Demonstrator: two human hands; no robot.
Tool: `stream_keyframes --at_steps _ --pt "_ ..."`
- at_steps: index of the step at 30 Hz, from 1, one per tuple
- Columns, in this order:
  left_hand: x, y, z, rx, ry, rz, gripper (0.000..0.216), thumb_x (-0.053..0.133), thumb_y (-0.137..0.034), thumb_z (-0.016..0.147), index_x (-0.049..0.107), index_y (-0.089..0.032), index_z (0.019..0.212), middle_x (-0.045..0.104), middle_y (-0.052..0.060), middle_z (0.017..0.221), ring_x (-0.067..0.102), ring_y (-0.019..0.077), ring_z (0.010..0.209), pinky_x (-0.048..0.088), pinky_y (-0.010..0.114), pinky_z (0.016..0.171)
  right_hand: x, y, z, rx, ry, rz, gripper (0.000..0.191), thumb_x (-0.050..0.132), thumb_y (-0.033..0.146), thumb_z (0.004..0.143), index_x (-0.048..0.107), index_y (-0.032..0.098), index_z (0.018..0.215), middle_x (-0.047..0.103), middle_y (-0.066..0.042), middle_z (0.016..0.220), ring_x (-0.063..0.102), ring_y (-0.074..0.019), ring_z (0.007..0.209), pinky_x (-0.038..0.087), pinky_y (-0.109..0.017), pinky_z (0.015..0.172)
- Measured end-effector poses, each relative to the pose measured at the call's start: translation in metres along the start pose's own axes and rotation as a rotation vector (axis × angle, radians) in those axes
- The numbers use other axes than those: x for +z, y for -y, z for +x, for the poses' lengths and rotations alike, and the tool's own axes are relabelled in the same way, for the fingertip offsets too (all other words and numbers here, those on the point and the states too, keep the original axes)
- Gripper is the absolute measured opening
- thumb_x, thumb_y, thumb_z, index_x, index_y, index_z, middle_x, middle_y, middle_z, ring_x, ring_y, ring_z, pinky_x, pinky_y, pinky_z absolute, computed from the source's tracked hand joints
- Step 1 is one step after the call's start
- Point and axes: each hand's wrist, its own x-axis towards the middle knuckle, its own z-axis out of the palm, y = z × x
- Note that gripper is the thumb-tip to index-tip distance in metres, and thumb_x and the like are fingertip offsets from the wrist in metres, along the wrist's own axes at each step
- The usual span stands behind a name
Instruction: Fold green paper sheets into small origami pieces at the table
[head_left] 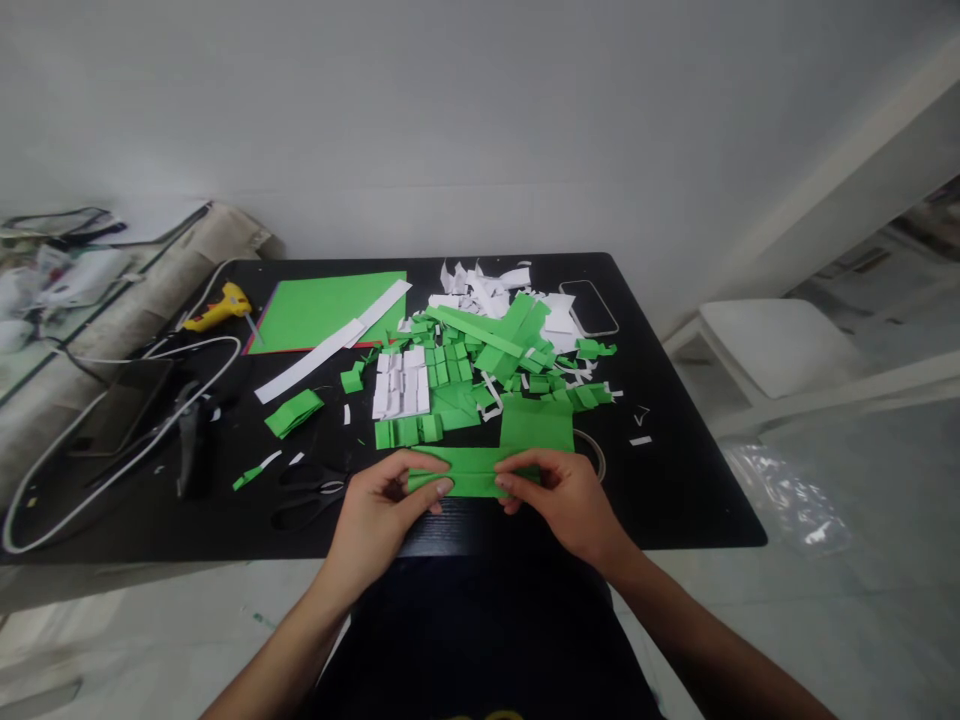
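Observation:
A folded green paper strip (472, 475) lies at the near edge of the black table (675, 490). My left hand (379, 515) pinches its left end with thumb and fingers closed on it. At the strip's right end my right hand (562, 500) pinches it the same way. Just behind the strip lies a larger green paper piece (536, 422). A heap of green and white paper cuttings (480, 365) fills the table's middle.
Black scissors (311, 492) lie left of my left hand. A yellow glue gun (217, 308) with white cable, a green sheet (330, 310), a long white paper strip (330, 345), a phone (589, 306) and a tape roll (596, 447) share the table. A white chair (772, 350) stands right.

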Motion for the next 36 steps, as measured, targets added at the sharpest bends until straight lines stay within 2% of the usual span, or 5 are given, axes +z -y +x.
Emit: stream_keyframes --at_steps 7,10,15,25,36 --pt "-0.006 -0.005 0.001 -0.019 0.166 -0.095 0.026 0.084 -0.025 0.082 0.072 -0.021 0.104 0.071 -0.002 0.079 0.061 0.0092 0.059 0.052 0.019 0.053 -0.021 0.013 0.002 0.025 0.112 -0.200 0.086 0.094 0.037 0.074 0.050 0.027 0.148 0.079 -0.003 0.099 0.077 -0.0231 0.093 0.061 -0.038 0.083" --pt "-0.005 -0.011 0.000 -0.059 0.313 -0.124 0.033 0.082 -0.025 0.085 0.066 -0.022 0.114 0.072 -0.002 0.081 0.061 0.0091 0.059 0.049 0.018 0.052 -0.020 0.028 0.008 0.028 0.301 -0.294 0.066 0.093 0.040 0.076 0.066 0.024 0.134 0.080 -0.007 0.112 0.075 -0.0261 0.108 0.057 -0.043 0.098" --pt "0.006 -0.024 0.000 -0.005 0.341 -0.181 0.046 0.084 -0.020 0.084 0.061 -0.024 0.124 0.073 -0.003 0.083 0.070 0.0117 0.069 0.053 0.019 0.061 -0.003 0.037 0.014 0.095 0.519 -0.252 0.032 0.090 0.037 0.079 0.077 0.018 0.100 0.081 -0.005 0.094 0.077 -0.0250 0.091 0.058 -0.037 0.084" --pt "0.011 -0.021 -0.004 -0.022 0.194 -0.155 0.019 0.078 -0.032 0.090 0.072 -0.017 0.080 0.072 0.000 0.064 0.064 0.0107 0.054 0.055 0.021 0.053 0.002 0.029 0.005 0.104 0.445 -0.085 0.033 0.089 0.046 0.082 0.079 0.018 0.098 0.080 -0.005 0.091 0.074 -0.0206 0.085 0.057 -0.032 0.079" --pt "0.013 -0.028 -0.005 -0.061 0.212 -0.121 0.013 0.078 -0.030 0.087 0.074 -0.018 0.085 0.074 0.000 0.064 0.069 0.0131 0.056 0.059 0.023 0.055 0.015 0.036 0.010 -0.099 0.154 -0.141 0.027 0.084 0.046 0.086 0.076 0.020 0.083 0.070 0.000 0.076 0.063 -0.0153 0.070 0.049 -0.027 0.061"
